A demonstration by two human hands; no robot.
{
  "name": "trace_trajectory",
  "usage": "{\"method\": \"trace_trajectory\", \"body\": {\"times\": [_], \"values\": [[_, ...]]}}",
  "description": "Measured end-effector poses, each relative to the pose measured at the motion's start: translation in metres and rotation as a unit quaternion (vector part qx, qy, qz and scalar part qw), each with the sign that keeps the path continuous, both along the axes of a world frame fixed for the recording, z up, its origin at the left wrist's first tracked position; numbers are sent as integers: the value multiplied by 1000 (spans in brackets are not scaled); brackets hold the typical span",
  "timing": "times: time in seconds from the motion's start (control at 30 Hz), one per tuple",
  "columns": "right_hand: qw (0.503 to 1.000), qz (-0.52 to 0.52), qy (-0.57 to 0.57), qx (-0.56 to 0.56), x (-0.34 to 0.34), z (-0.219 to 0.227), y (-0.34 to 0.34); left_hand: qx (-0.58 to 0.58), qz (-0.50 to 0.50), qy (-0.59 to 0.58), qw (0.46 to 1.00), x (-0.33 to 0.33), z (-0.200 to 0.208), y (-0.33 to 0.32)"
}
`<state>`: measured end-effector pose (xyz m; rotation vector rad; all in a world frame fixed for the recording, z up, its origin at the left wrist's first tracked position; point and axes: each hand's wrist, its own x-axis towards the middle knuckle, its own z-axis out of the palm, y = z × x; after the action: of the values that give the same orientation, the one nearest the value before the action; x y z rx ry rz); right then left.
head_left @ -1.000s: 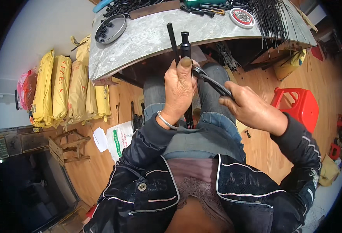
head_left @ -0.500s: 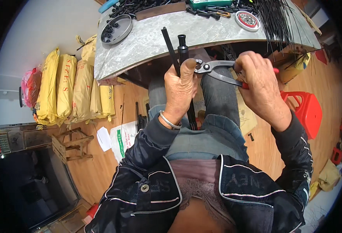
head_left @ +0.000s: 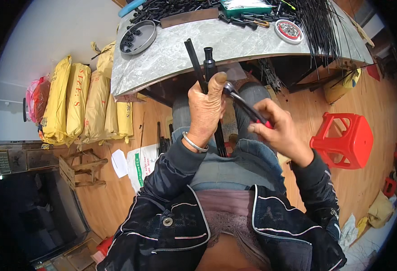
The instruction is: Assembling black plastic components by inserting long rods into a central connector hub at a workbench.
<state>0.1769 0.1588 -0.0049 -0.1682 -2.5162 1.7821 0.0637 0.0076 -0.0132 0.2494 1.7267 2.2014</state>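
Observation:
My left hand (head_left: 203, 108) is closed around a thick black tube (head_left: 209, 65) with a flared, stepped top and a slimmer black rod (head_left: 194, 58) beside it. Both stand nearly upright over my lap, and black lengths run on below the fist. In my right hand (head_left: 282, 128) are the red-gripped handles of metal end-cutting pincers (head_left: 243, 103). Seen nearly edge-on, the pincers have their head at the tube, just beside my left thumb. What lies between the jaws cannot be made out.
Ahead stands a grey marble-look table (head_left: 176, 45) bearing a round tray (head_left: 146, 43) of small black parts, a small dish (head_left: 289, 30) of metal bits, and a bundle of thin black rods (head_left: 318, 31). Yellow sacks (head_left: 76, 99) lean at left; a red stool (head_left: 349, 140) is at right.
My right hand has come down and leftward, swinging the pincers from a spread, broadside position to a slanted, edge-on one. My left hand keeps its grip, shifted slightly.

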Motion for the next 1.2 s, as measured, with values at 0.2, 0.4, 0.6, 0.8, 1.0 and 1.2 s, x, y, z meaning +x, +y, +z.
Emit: {"method": "trace_trajectory", "body": {"times": [0.2, 0.4, 0.6, 0.8, 1.0, 1.2], "values": [[789, 215, -218, -532, 6, -10, 11, -19, -49, -15, 999, -2, 7, -3], [982, 136, 21, 130, 2, 10, 22, -40, -86, 39, 995, -9, 4, -11], [902, 126, -243, -334, 24, 8, 13, 29, -56, 39, 997, 3, 10, -5], [960, 168, -76, 209, 15, 40, 24, 34, -43, 35, 998, 0, -1, -7], [970, 139, -140, -144, 30, 28, 28, 14, -30, 43, 999, 6, 9, -6], [920, 192, -335, -75, 18, 59, 31, -1, -13, 43, 999, 12, 15, -3]]}}
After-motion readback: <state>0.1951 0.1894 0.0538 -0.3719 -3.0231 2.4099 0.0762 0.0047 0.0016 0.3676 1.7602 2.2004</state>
